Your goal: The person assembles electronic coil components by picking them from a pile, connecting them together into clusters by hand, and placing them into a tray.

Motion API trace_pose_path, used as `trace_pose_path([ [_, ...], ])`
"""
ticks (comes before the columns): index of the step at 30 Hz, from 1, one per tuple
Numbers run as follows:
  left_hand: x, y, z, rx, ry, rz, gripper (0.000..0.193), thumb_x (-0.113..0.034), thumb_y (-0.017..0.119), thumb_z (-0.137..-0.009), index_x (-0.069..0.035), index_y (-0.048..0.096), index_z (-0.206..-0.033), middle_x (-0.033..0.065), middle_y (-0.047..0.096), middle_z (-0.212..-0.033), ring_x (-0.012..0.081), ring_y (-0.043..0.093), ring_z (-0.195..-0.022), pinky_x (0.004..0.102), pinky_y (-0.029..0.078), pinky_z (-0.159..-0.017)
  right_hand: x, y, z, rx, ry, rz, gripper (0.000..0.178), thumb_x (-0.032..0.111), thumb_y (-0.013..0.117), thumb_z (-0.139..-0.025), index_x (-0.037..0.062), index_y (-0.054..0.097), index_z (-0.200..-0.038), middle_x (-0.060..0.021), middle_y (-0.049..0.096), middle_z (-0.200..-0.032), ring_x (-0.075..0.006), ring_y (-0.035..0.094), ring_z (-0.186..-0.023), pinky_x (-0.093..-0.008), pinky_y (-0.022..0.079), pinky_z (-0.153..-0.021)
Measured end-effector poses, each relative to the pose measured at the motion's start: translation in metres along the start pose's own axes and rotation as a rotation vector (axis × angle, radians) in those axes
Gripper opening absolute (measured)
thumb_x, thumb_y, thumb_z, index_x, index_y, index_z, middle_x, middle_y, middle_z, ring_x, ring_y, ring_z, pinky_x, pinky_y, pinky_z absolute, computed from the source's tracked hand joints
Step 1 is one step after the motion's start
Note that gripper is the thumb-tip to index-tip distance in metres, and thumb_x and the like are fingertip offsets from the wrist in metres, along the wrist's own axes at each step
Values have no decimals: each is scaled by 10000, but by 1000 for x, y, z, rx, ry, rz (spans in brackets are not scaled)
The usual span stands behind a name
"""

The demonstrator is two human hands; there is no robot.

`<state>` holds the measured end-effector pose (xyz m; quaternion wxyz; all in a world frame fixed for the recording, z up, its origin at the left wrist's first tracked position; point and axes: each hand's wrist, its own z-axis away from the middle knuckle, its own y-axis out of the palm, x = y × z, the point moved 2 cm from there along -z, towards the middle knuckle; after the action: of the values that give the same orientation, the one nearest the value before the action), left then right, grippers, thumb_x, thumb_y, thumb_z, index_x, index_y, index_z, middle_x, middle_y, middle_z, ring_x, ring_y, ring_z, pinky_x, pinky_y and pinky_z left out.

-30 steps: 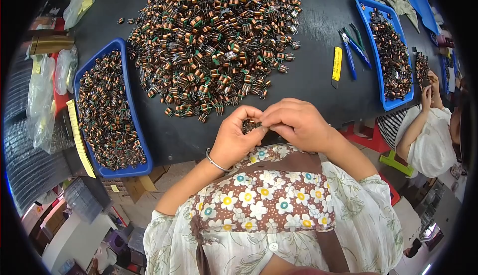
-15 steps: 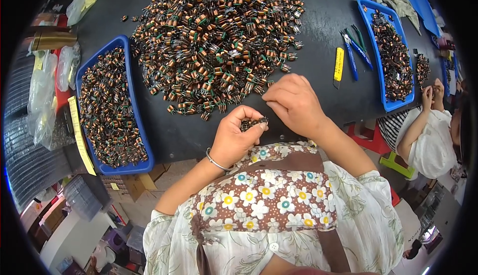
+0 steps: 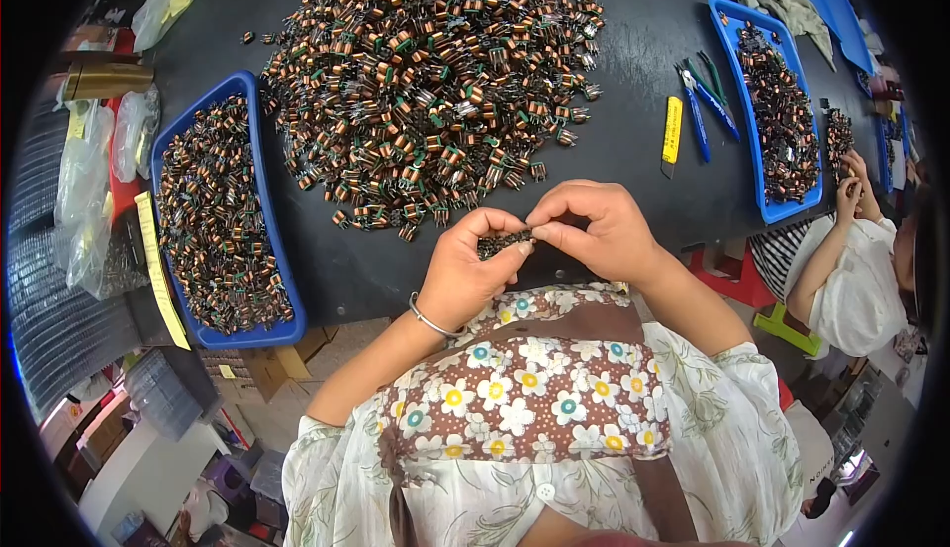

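Closed around a row of small dark parts, my left hand is held just off the near edge of the table. The thumb and index fingertips of my right hand are pinched together at the right end of that row; whatever lies between them is too small to make out. Beyond both hands rises a big pile of small copper-wound coils with dark bases, metal pins and bits of green.
A blue tray of coils stands at the left, another blue tray at the right. Between pile and right tray lie a yellow cutter knife, blue-handled pliers and a green-handled tool. A co-worker's hands are at far right.
My right hand has come from the pile's near edge down toward me, and its fingertips now meet the row in my left hand. The left hand has hardly moved.
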<state>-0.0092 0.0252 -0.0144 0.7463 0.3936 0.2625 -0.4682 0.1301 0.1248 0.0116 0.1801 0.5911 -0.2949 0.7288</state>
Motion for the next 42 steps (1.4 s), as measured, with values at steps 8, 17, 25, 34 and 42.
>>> trace_pose_path([
  [8,1,0,0,4,35,-63,132,-8,588,-815,-15,530,-933,49,568,-799,44,500,-553,162,362,-432,-9,-8,-15,-144,-235,391,134,-4,651,-713,32,624,-839,-78,626,-833,-194,595,-739,-286,473,-650],
  [17,0,-1,0,-22,40,-54,110,-8,569,-814,-23,509,-906,57,574,-792,47,496,-549,165,366,-431,-10,-13,-16,-188,-199,405,157,7,647,-723,39,628,-876,-78,620,-842,-197,591,-764,-301,471,-677],
  [25,-7,6,-2,55,25,-15,170,-55,621,-800,-34,533,-944,3,544,-770,16,495,-545,157,365,-425,12,-8,-1,23,-124,118,159,8,663,-715,30,658,-872,-66,596,-801,-166,581,-731,-266,456,-636],
  [34,-6,8,-6,37,-15,-6,135,-5,576,-815,-23,524,-939,83,612,-797,56,510,-540,171,376,-420,-6,-61,-38,-259,-156,362,120,12,586,-773,16,621,-887,-95,617,-902,-206,593,-823,-306,469,-737],
  [42,-9,19,-4,9,6,-145,138,-4,551,-816,3,503,-945,111,608,-768,85,503,-504,199,370,-404,-53,-148,-129,-598,-491,837,318,-21,471,-730,79,637,-982,-122,603,-1065,-305,540,-1007,-396,416,-895],
])
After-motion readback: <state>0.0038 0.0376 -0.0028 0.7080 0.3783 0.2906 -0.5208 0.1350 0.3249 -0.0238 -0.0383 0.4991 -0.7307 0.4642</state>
